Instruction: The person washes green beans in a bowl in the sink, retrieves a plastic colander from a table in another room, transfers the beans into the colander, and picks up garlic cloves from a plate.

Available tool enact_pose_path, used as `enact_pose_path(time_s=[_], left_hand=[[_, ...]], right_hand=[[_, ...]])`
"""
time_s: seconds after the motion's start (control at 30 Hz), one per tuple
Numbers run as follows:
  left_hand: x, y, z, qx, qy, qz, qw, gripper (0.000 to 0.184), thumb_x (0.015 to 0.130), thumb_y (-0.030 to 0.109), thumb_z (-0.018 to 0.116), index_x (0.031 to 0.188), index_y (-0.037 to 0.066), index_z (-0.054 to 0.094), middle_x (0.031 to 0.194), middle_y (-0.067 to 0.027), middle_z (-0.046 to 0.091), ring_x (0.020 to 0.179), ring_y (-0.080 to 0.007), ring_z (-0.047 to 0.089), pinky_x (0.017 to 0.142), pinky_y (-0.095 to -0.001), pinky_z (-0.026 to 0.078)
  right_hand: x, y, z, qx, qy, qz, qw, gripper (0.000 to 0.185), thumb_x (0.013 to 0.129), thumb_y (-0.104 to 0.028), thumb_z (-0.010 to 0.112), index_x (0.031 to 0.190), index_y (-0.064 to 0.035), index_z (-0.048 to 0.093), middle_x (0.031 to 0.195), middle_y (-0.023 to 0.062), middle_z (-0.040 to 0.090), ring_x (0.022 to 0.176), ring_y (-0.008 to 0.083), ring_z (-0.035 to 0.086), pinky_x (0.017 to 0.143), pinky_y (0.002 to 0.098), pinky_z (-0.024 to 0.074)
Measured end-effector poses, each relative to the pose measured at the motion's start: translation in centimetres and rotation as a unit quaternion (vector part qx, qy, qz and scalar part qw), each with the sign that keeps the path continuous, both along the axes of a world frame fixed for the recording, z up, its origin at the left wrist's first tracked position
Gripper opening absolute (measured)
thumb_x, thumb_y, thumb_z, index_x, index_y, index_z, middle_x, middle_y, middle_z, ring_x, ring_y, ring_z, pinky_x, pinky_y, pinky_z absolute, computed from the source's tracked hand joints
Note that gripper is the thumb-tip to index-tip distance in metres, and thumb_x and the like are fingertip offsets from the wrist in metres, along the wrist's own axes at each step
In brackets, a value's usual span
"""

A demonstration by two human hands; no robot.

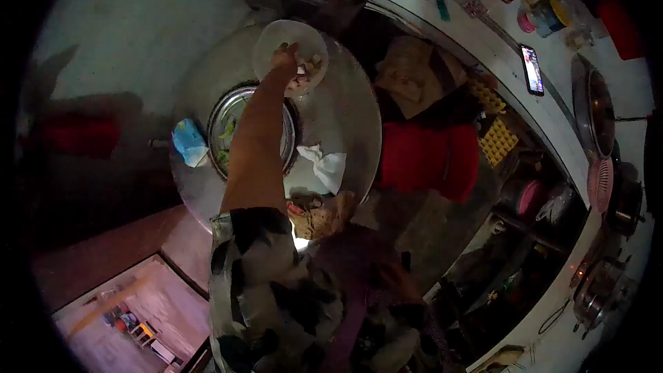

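Note:
My left hand (284, 56) reaches into a pale, translucent bowl (267, 45) at the far side of the round table, with its fingers drawn together; what they hold is too small to tell. Whitish and pinkish pieces (307, 70) lie in the bowl beside the hand. Under my forearm sits a round metal tray (215, 112) with green pieces (228, 129) on it. My right hand (400, 279) shows dimly near my lap, its fingers lost in shadow.
On the round table (349, 121) are a blue-and-white packet (188, 142), a crumpled white cloth or bag (330, 169) and a brown bag (320, 221). Red fabric (428, 159) lies to the right. A phone (532, 70), jars and pans stand along the white counter (483, 52).

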State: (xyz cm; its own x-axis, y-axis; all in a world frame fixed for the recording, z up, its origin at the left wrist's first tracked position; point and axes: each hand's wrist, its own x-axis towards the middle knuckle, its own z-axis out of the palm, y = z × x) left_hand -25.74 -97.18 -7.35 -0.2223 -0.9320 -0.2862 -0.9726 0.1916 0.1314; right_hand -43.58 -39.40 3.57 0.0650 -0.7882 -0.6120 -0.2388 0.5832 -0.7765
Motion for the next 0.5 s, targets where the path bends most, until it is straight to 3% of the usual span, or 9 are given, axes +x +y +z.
enact_pose_path(time_s=[0.03, 0.13, 0.2, 0.33, 0.43, 0.5], left_hand=[[0.3, -0.6, -1.0, 0.015, -0.044, -0.027, 0.999, 0.054, 0.073, 0.006, 0.057, 0.124, 0.016, 0.044, 0.122, -0.0122, 0.046, 0.115, -0.0285, 0.042, 0.093, -0.0418, 0.038], [1.8, -1.9, -7.1, -0.118, -0.075, -0.111, 0.984, 0.060, 0.071, 0.013, 0.063, 0.126, 0.022, 0.042, 0.123, -0.0101, 0.046, 0.114, -0.0278, 0.043, 0.092, -0.0441, 0.038], [2.4, -3.6, -10.3, -0.009, -0.100, -0.169, 0.980, 0.059, 0.068, 0.021, 0.067, 0.123, 0.022, 0.046, 0.123, -0.0111, 0.046, 0.112, -0.0281, 0.044, 0.091, -0.0431, 0.039], [0.2, -2.4, -5.2, 0.107, -0.120, -0.188, 0.969, 0.048, 0.070, 0.034, 0.066, 0.111, 0.011, 0.055, 0.121, -0.0089, 0.045, 0.107, -0.0280, 0.048, 0.089, -0.0340, 0.042], [0.7, -1.9, -6.3, 0.112, -0.061, -0.134, 0.983, 0.050, 0.066, 0.043, 0.067, 0.101, 0.008, 0.059, 0.114, -0.0086, 0.050, 0.101, -0.0291, 0.052, 0.087, -0.0354, 0.043], [0.7, -0.7, -6.1, 0.071, -0.053, -0.119, 0.989, 0.050, 0.067, 0.044, 0.066, 0.101, 0.008, 0.058, 0.110, -0.0097, 0.052, 0.097, -0.0307, 0.053, 0.085, -0.0367, 0.043]], right_hand=[[-0.4, -0.5, -0.1, 0.015, 0.004, 0.011, 1.000, 0.034, 0.086, -0.019, 0.052, 0.117, -0.0064, 0.048, 0.106, 0.0124, 0.055, 0.097, 0.0222, 0.054, 0.083, 0.0328, 0.0427], [-0.5, 0.2, -1.7, 0.033, -0.009, -0.045, 0.998, 0.032, 0.086, -0.019, 0.052, 0.115, -0.0057, 0.048, 0.104, 0.0109, 0.054, 0.095, 0.0201, 0.054, 0.082, 0.0311, 0.0428], [-1.3, -1.9, 0.3, 0.095, -0.003, -0.045, 0.994, 0.031, 0.086, -0.019, 0.052, 0.114, -0.0052, 0.048, 0.101, 0.0102, 0.055, 0.094, 0.0190, 0.054, 0.082, 0.0301, 0.0427], [-2.1, -1.9, -1.5, 0.213, -0.077, -0.087, 0.970, 0.030, 0.086, -0.018, 0.052, 0.113, -0.0041, 0.049, 0.101, 0.0107, 0.055, 0.095, 0.0189, 0.053, 0.082, 0.0300, 0.0424], [-1.8, -1.3, -1.9, 0.108, 0.027, -0.089, 0.990, 0.034, 0.087, -0.024, 0.048, 0.115, -0.0059, 0.049, 0.108, 0.0170, 0.055, 0.099, 0.0289, 0.053, 0.083, 0.0377, 0.0428], [-1.9, -1.4, -1.5, 0.104, 0.064, -0.063, 0.991, 0.035, 0.087, -0.027, 0.048, 0.115, -0.0055, 0.049, 0.108, 0.0182, 0.054, 0.100, 0.0306, 0.053, 0.084, 0.0388, 0.0426]])
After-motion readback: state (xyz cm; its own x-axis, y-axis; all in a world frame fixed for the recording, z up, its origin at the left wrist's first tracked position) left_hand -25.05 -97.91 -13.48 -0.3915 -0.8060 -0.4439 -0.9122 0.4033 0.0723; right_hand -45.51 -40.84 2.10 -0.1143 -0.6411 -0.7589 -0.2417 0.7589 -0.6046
